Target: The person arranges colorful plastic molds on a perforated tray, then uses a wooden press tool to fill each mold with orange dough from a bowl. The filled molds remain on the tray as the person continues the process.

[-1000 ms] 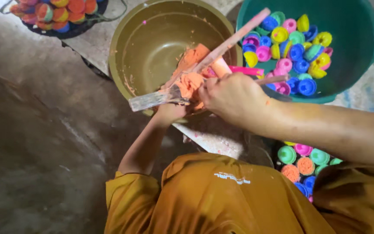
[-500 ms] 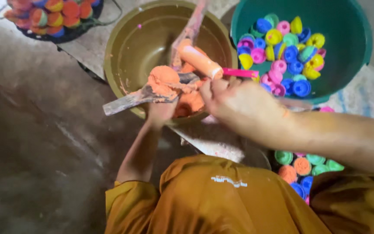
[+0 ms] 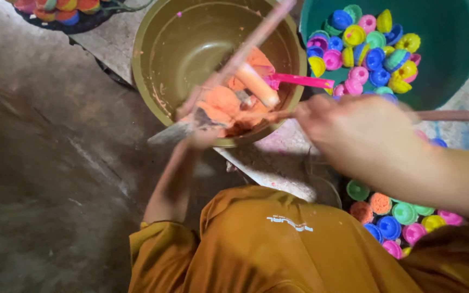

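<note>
My left hand (image 3: 201, 138) is blurred at the near rim of an olive-green bowl (image 3: 153, 65). It grips a long flat stick (image 3: 245, 51) that slants up across the bowl, and a lump of orange paste (image 3: 221, 102) clings to the stick. My right hand (image 3: 362, 135) is closed on a thin pinkish rod (image 3: 446, 115) that points right, just outside the bowl's right rim. More orange paste and a cream roller (image 3: 256, 85) with a pink handle (image 3: 299, 81) lie inside the bowl.
A teal bucket (image 3: 457, 59) at the top right holds several small coloured moulded pieces (image 3: 365, 49). More such pieces (image 3: 403, 217) lie heaped at the lower right, and a dark basket (image 3: 55, 16) of them sits top left. Bare concrete floor (image 3: 44, 179) lies to the left.
My right hand has drawn away to the right with its rod, off the orange lump. The left hand's stick now slants more steeply across the bowl.
</note>
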